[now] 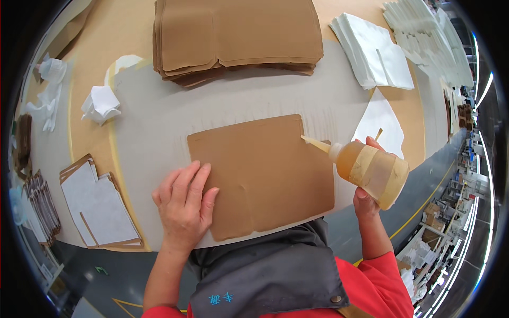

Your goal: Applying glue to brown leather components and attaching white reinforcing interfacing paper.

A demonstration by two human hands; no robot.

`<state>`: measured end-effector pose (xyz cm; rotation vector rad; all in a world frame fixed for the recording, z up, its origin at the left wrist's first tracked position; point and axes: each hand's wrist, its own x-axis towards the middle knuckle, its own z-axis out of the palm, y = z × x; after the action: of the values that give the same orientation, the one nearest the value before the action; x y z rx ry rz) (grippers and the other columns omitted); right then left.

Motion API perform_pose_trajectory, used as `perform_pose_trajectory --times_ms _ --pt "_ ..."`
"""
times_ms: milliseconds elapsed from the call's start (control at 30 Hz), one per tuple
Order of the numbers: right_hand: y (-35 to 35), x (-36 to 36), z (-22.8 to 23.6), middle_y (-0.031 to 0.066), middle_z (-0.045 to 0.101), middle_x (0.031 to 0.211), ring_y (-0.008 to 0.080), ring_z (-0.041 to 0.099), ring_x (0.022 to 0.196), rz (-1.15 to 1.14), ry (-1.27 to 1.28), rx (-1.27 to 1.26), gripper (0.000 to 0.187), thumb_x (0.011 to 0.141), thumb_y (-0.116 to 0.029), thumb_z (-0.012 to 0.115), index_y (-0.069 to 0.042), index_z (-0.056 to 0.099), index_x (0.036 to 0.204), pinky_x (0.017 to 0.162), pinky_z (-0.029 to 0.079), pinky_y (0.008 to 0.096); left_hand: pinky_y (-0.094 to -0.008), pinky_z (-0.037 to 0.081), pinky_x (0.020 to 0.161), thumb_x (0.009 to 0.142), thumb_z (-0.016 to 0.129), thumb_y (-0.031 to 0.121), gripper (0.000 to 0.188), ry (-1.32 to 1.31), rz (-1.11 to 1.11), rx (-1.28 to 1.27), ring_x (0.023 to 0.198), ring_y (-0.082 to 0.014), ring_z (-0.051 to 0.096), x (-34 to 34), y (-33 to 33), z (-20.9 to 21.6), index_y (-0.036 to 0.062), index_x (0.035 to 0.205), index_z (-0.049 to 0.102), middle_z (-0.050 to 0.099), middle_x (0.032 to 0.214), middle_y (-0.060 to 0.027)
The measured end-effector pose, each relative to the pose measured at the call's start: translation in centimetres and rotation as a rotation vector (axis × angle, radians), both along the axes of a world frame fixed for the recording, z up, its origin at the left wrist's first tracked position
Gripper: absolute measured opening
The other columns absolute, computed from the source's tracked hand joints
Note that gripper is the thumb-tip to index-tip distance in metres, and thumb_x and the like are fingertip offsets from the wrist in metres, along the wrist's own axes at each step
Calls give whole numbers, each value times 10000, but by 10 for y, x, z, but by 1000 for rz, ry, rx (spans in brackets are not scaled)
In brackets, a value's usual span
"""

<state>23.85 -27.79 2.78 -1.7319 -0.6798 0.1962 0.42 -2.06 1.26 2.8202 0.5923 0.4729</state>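
Observation:
A brown flat panel (265, 175) lies before me at the table's near edge, with a notch at its upper right corner. My left hand (185, 199) rests on its left edge, fingers stretched out and holding nothing. My right hand (368, 196) is wrapped round a squeeze bottle (374, 169) of amber liquid with a tape band about its body. The bottle is tilted, and its pale pointed nozzle (314, 142) reaches to the notch in the panel. Part of my right hand is hidden behind the bottle.
A thick stack of brown panels (241, 34) lies at the far side of the table. White folded pieces (374, 53) are piled at the far right. White-faced panels with brown edges (98, 206) lie at the left, near crumpled white paper (101, 104). Grey sheeting (154, 111) covers the middle.

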Motion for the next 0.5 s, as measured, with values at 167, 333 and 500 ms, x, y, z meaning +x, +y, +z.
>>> perform_pose_trajectory --times_ms 167,333,500 --pt "-24 -7 1 215 478 1467 369 521 1335 37 12 -46 961 657 -504 926 -109 378 1341 1109 423 522 -383 365 1004 872 735 218 416 -4 -11 -35 1171 -265 538 1 0 0 106 1268 677 626 1304 -42" --pt "-33 2 1 221 510 1439 408 564 1284 184 -266 -102 969 629 -534 917 -153 368 1330 1098 441 551 -384 365 1004 894 710 213 393 4 -15 -30 1175 -267 537 0 0 -1 102 1270 676 626 1305 -44" --pt "-38 -3 -2 239 504 1433 359 530 1331 -45 -42 63 953 641 -471 950 -101 400 1326 1099 435 515 -390 365 1006 953 627 207 344 26 -29 -29 1183 -275 535 -1 0 5 84 1271 671 624 1307 -57"
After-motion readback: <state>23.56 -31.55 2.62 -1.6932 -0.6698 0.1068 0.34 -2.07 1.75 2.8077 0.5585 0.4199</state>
